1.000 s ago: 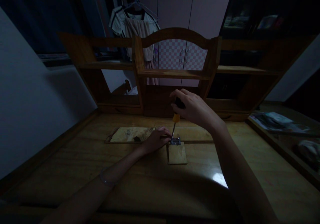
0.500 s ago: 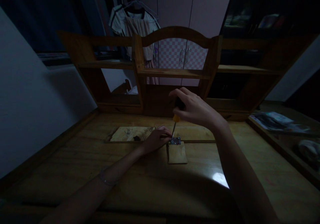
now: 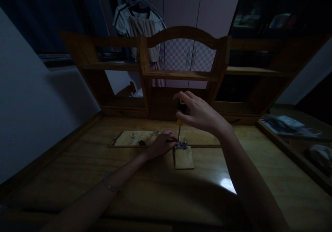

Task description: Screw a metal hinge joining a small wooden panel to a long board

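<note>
Okay, right hand [image 3: 199, 113] gripped black-and-yellow screwdriver [image 3: 180, 122] at flat silver metal hinge [image 3: 183, 145]; left hand [image 3: 164, 142] adjacent, grasp unclear. I judged straight pressure best.

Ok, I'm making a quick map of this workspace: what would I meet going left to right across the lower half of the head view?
Bracelet → left hand → metal fitting → bright reflection → pile of flat items.

The metal hinge [image 3: 183, 145] is glinting. The wooden tabletop [image 3: 153, 190] is looking glossy, the small wooden block [image 3: 184, 158] matt.
</note>
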`<action>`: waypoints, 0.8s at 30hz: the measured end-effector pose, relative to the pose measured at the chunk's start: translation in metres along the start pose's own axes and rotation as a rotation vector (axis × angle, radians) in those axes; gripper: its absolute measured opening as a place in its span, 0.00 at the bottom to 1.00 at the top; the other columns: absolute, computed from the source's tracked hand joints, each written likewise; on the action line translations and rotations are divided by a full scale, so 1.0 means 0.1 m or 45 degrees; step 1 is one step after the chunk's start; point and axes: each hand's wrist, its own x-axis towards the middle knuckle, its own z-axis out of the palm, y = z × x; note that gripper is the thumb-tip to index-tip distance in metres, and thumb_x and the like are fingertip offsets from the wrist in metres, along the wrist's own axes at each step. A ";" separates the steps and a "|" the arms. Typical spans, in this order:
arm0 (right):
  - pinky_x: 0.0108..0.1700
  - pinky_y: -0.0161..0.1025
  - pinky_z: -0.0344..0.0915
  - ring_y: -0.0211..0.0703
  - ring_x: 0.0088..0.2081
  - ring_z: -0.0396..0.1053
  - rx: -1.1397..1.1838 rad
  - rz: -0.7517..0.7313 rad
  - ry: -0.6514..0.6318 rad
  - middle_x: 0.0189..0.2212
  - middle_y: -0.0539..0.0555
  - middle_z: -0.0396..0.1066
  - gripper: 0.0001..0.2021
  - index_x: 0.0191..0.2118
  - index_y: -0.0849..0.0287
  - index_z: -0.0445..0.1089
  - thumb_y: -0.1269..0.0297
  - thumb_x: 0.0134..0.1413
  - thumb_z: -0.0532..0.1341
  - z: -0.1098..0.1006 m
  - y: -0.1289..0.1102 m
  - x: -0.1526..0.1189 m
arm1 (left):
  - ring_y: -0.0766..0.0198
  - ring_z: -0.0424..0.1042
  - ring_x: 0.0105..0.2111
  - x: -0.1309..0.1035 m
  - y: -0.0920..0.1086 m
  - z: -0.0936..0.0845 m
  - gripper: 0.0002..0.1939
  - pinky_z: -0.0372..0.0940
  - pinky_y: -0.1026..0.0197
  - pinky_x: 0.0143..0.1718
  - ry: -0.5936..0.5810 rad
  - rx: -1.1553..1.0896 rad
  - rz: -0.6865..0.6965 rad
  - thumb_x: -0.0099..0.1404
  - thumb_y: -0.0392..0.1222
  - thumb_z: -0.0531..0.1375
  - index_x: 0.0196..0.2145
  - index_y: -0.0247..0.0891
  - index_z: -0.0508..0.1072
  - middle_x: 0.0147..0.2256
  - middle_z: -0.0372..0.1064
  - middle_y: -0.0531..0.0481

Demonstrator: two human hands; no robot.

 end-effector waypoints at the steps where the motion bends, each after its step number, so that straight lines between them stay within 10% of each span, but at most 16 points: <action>1: 0.49 0.45 0.62 0.47 0.42 0.69 -0.016 0.010 0.017 0.49 0.56 0.67 0.18 0.55 0.54 0.63 0.59 0.60 0.58 0.01 0.00 0.00 | 0.61 0.73 0.44 0.00 0.00 0.00 0.03 0.65 0.58 0.49 0.000 0.005 -0.004 0.64 0.37 0.63 0.37 0.40 0.77 0.40 0.73 0.50; 24: 0.42 0.38 0.61 0.43 0.38 0.68 0.145 -0.058 0.050 0.41 0.54 0.71 0.20 0.54 0.56 0.60 0.67 0.56 0.58 0.00 0.03 0.00 | 0.64 0.72 0.38 -0.01 -0.04 0.09 0.04 0.68 0.63 0.41 0.060 -0.056 -0.099 0.59 0.32 0.65 0.33 0.37 0.76 0.36 0.72 0.50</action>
